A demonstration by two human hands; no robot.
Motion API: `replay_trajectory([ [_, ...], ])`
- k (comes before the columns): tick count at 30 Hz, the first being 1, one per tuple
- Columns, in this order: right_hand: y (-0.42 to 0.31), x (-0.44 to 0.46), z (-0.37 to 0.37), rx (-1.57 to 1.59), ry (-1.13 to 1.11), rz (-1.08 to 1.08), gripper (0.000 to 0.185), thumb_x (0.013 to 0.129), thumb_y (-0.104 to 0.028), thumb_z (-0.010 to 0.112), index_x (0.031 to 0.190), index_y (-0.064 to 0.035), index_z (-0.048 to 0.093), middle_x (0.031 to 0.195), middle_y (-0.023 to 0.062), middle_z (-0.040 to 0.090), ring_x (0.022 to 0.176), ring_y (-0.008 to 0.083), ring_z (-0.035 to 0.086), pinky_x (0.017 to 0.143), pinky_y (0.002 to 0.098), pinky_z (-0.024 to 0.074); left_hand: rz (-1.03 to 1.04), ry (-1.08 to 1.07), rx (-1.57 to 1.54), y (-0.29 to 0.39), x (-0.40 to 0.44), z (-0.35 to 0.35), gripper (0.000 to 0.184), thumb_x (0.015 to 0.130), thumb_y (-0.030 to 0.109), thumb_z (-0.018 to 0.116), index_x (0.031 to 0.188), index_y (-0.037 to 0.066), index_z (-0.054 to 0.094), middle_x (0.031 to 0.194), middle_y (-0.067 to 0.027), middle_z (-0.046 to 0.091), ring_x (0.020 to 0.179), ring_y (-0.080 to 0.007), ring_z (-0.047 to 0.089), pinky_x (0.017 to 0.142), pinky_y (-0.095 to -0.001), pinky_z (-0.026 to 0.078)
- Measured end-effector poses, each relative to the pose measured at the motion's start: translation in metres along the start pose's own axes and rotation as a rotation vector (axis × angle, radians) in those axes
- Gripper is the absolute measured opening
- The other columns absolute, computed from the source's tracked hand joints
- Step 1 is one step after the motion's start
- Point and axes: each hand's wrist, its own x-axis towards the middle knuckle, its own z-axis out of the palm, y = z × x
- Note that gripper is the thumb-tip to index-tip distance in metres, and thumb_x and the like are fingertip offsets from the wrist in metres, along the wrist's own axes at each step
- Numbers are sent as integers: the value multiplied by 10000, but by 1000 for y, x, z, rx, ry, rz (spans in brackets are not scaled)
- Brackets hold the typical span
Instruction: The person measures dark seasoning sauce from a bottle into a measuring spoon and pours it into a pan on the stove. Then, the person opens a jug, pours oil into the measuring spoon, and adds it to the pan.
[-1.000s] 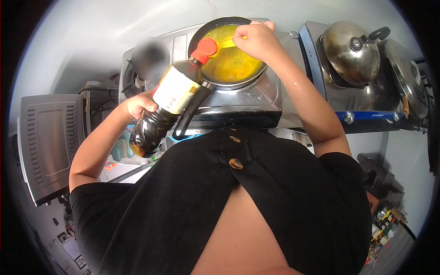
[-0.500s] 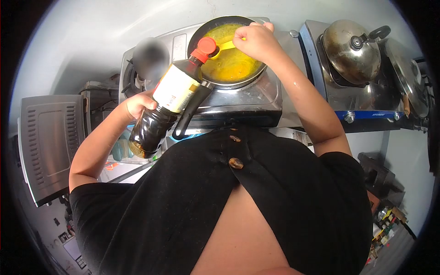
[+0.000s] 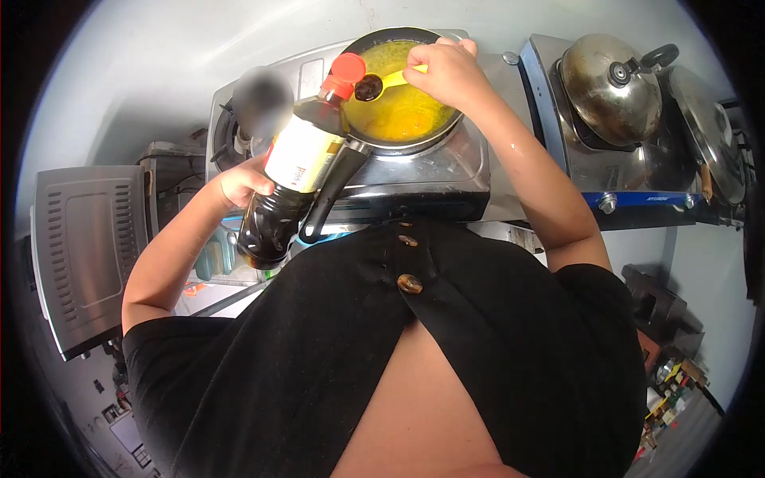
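My left hand (image 3: 249,183) is closed around a bottle of dark sauce (image 3: 304,155) with a pale label and a red flip cap. Its open mouth is beside the bowl of a yellow measuring spoon (image 3: 394,79). Dark liquid fills the spoon's bowl. The spoon's handle is pinched in my right hand (image 3: 450,70), above the frying pan (image 3: 340,80). Yellow liquid (image 3: 410,115), like melted butter or oil, covers the pan's base. The pan's black handle (image 3: 339,187) points toward me, just right of the bottle.
The pan sits on a steel gas stove (image 3: 446,171); a blurred dark round thing (image 3: 261,102) is on its left burner. To the right, a metal kettle (image 3: 612,92) stands on a second stove (image 3: 653,171) near a large lid (image 3: 705,131). A silver appliance (image 3: 92,247) is at far left.
The bottle has tipped back more upright, and its mouth has shifted left of the spoon. The spoon's bowl now shows dark liquid. My right hand has barely moved.
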Motion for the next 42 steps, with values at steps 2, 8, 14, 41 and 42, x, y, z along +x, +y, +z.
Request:
replay_trajectory([
  [2,2,-1,0,-64,35,-48,117,722,-265,615,750,-156,647,731,-11,630,802,184,535,834,385,288,15,-2,30,1,1,3,957,505,195,821,1322,-22,372,1253,-147,519,1132,-240,515,992,-348,373],
  [8,4,-7,-2,-173,256,-395,84,701,-237,676,751,-197,622,772,-87,584,824,145,486,816,418,263,17,30,36,1,-1,7,974,466,171,830,1313,-12,385,1227,-135,536,1126,-230,518,992,-342,373],
  [14,1,-4,-8,-189,408,-387,39,720,-251,646,743,-223,632,728,-119,567,788,128,478,781,423,262,32,13,30,-2,-2,4,973,467,164,828,1311,-22,381,1221,-136,539,1111,-236,530,986,-340,386],
  [41,-3,3,-5,-19,-72,-55,182,808,-205,507,771,-184,684,686,25,610,833,188,559,869,434,272,-35,-7,-101,-3,1,-4,891,564,187,759,1326,-40,356,1234,-185,526,1107,-287,542,974,-390,397],
  [42,-3,3,-5,-19,-71,-53,182,808,-205,507,771,-184,684,686,25,610,833,188,559,869,434,272,-40,-2,-100,-3,1,-5,892,564,186,758,1327,-40,354,1237,-186,523,1109,-287,540,975,-391,397],
])
